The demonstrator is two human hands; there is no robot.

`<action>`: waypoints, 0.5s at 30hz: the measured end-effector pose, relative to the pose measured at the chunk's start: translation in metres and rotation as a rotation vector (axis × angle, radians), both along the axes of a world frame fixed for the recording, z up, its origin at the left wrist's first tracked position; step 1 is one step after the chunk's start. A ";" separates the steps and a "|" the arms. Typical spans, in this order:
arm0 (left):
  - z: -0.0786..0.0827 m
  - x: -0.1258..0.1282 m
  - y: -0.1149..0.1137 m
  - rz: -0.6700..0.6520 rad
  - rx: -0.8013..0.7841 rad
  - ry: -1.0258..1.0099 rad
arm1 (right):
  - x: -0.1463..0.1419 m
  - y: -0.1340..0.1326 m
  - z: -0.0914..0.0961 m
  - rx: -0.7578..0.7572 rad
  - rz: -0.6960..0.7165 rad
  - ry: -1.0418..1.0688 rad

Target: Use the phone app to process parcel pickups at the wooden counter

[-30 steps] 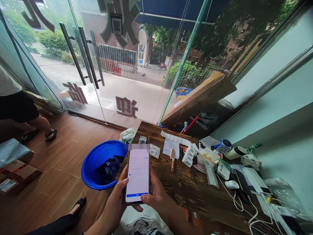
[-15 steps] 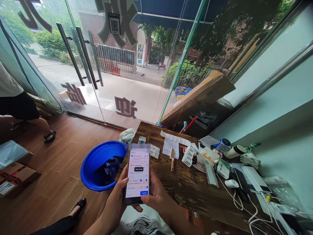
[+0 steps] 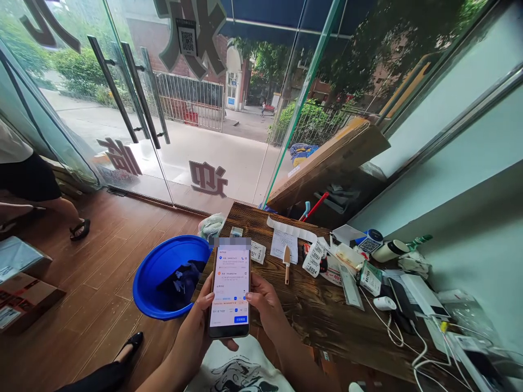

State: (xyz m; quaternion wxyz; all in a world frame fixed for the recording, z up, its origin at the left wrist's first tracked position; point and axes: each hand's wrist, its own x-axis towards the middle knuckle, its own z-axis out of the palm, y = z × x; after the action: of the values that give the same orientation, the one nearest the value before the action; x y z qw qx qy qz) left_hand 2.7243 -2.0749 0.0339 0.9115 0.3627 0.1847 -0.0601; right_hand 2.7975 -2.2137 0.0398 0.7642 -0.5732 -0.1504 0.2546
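A smartphone (image 3: 229,288) is held upright in front of me, its lit screen showing a form with a blue button near the bottom. My left hand (image 3: 200,316) wraps its left edge, thumb along the side and fingers behind. On the right edge, my right hand (image 3: 263,305) grips it too, with the thumb over the screen's lower right. Beyond the phone, on the dark wooden table (image 3: 327,316), lie a printed paper slip (image 3: 285,245), a knife with a light brown handle (image 3: 287,264) and a strip of number labels (image 3: 314,258).
Left of the table stands a blue tub (image 3: 143,288) with dark contents. Cardboard boxes (image 3: 28,299) sit at the far left, near a person's leg (image 3: 61,209). White cables (image 3: 420,354) and a power bank cross the table's right side. Glass doors (image 3: 171,163) stand ahead.
My right thumb has moved up from the blue button to a higher spot at the screen's right edge. A dark pop-up message on the phone screen has gone.
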 end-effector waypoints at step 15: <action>0.003 -0.002 -0.002 0.006 -0.005 0.007 | -0.003 -0.009 0.000 0.001 0.135 -0.142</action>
State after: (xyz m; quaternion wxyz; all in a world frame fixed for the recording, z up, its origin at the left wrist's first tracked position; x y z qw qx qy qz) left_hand 2.7228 -2.0766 0.0368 0.9119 0.3597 0.1885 -0.0592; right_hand 2.7942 -2.2223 0.0400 0.7329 -0.5781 -0.2426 0.2644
